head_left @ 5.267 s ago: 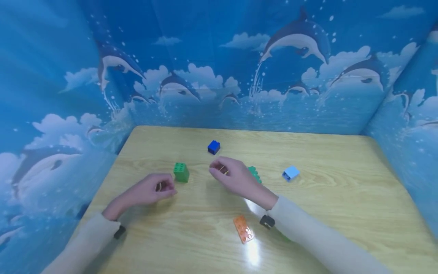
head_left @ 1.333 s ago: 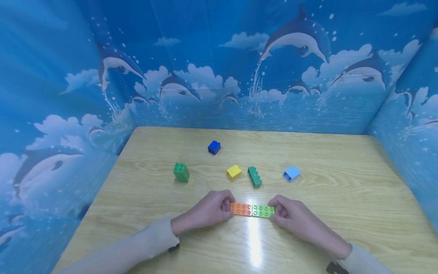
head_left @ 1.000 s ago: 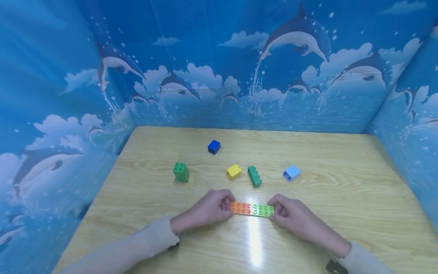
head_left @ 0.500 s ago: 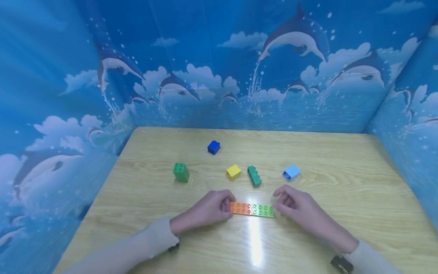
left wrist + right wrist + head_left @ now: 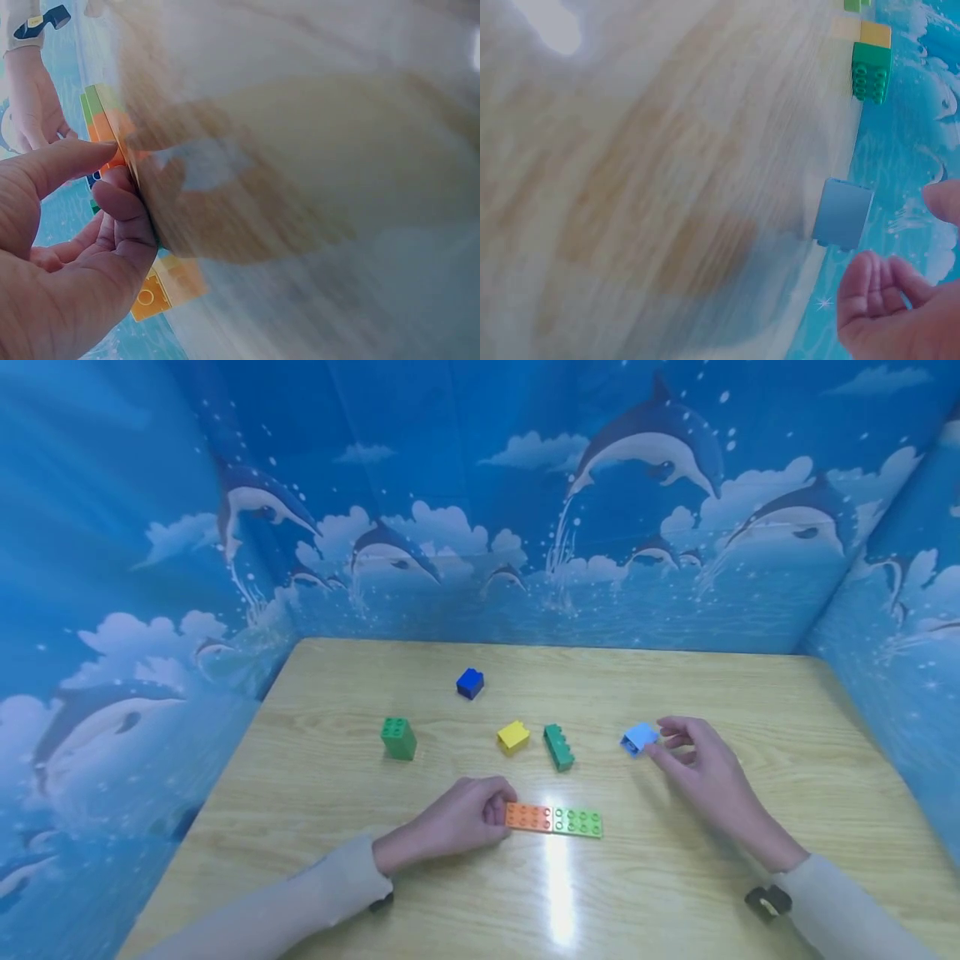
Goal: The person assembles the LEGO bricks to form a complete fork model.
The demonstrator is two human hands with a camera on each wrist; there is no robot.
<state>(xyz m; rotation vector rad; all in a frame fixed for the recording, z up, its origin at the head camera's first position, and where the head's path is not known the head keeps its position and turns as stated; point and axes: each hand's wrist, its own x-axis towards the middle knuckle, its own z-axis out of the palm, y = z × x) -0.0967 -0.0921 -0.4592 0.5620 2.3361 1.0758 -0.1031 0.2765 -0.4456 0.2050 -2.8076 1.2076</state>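
A screened-off workspace, with dolphin-print cloth [image 5: 465,468] on three sides of a table [image 5: 465,902]

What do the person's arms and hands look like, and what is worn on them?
The left sleeve and right sleeve are off-white and reach the wrists. A small black device is worn near the right cuff, a similar dark piece near the left. The left hand and right hand have no gloves.
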